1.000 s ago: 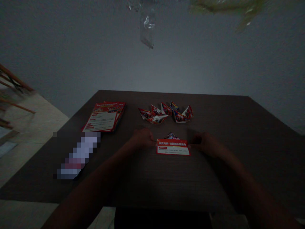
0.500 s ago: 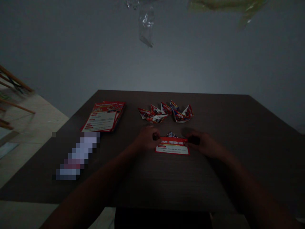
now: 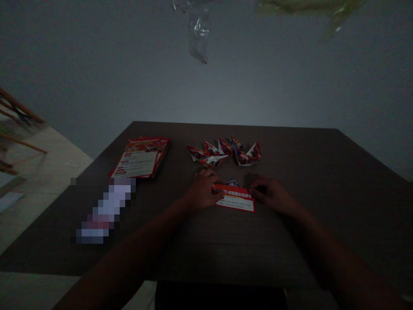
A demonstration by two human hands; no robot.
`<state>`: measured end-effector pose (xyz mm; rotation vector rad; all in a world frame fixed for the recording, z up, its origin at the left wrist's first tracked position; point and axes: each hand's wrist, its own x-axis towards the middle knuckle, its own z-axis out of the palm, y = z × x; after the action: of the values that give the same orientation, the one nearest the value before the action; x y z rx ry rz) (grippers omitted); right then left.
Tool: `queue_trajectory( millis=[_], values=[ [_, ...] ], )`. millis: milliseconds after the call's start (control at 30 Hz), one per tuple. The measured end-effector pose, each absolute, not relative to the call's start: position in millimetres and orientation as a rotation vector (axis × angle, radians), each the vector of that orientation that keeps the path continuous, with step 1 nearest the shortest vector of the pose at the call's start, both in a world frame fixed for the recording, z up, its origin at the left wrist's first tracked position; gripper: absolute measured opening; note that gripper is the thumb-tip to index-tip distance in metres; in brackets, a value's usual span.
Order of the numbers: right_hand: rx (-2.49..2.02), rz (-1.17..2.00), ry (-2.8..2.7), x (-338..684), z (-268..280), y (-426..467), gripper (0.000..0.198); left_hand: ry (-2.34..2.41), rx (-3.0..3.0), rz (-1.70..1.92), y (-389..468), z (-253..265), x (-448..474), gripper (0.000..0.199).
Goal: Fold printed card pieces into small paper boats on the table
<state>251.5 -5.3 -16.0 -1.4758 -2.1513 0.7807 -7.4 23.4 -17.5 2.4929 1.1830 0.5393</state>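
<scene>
A red and white printed flyer [image 3: 237, 202], partly folded, lies in front of me on the table. A patterned peak of the paper shows behind its red band. My left hand [image 3: 203, 190] grips its left end, with the thumb across the printed face and the fingers behind. At the upper right corner, my right hand [image 3: 272, 194] pinches the paper between thumb and fingers. Just beyond the hands stand several folded paper boats [image 3: 247, 157] made of similar red, white and blue printed paper.
A stack of flyers [image 3: 138, 161] lies at the table's far left. Nearer me is a pixelated, bright, long object [image 3: 106, 211]. The dark wooden table [image 3: 322, 172] meets a grey wall [image 3: 274, 77]. Clear plastic [image 3: 198, 36] hangs on the wall.
My left hand has moved slightly right and down, its thumb now over the flyer's left end. The flyer has tilted a little, and the right hand has closed in on its corner.
</scene>
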Motion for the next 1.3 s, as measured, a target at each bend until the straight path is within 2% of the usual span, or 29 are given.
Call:
queue_trajectory(
  millis=[300, 667, 867, 1067, 1300],
  values=[
    [-1.529, 1.03, -1.913, 247.7, -11.8, -7.3, 0.026, 1.033, 2.607, 0.646, 14.0, -8.1, -3.7, 0.034],
    [-1.453, 1.416, -1.395, 244.4, -13.3, -7.0, 0.03, 0.826, 2.718, 0.643, 11.3, -3.8, -3.6, 0.056],
    [-1.327, 1.509, -1.207, 239.9, -17.8, -5.7, 0.022, 0.809, 2.809, 0.687, 11.3, -6.3, 0.3, 0.039],
    [-1.255, 1.653, -1.044, 231.9, -12.7, -7.5, 0.022, 0.826, 2.842, 0.741, 11.6, -7.6, 2.8, 0.021],
    [-1.161, 1.767, -0.871, 230.8, -13.1, -8.2, 0.02, 0.801, 2.864, 0.744, 13.2, -10.9, 2.6, 0.016]
  ],
)
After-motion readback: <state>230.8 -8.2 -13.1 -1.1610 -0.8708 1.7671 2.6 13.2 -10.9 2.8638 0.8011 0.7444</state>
